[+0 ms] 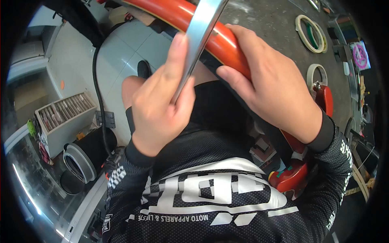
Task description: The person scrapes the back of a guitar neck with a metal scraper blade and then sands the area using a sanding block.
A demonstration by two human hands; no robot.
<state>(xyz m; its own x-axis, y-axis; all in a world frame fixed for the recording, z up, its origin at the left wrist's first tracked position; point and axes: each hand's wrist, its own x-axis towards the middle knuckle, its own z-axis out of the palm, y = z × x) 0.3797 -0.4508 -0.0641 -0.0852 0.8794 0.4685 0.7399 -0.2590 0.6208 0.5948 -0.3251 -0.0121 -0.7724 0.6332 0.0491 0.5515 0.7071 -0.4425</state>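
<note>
A glossy orange-red curved panel (176, 13) with a thin pale line along its edge runs across the top middle; its kind is unclear. My right hand (279, 83) is wrapped over the panel's right part, fingers on top and thumb at the near edge. Across the panel lies a flat, shiny metal strip (201, 28), slanting from upper right to lower left. My left hand (160, 101) grips the strip's lower end, with the index finger stretched along its side. The far end of the strip is outside the view.
Several rings that look like tape rolls (304, 34) lie on the floor at upper right. Red parts (291, 176) show beside my right arm. At left stand a box of thin upright items (67, 109), a black cylinder (87, 156) and a hanging black cable (95, 81).
</note>
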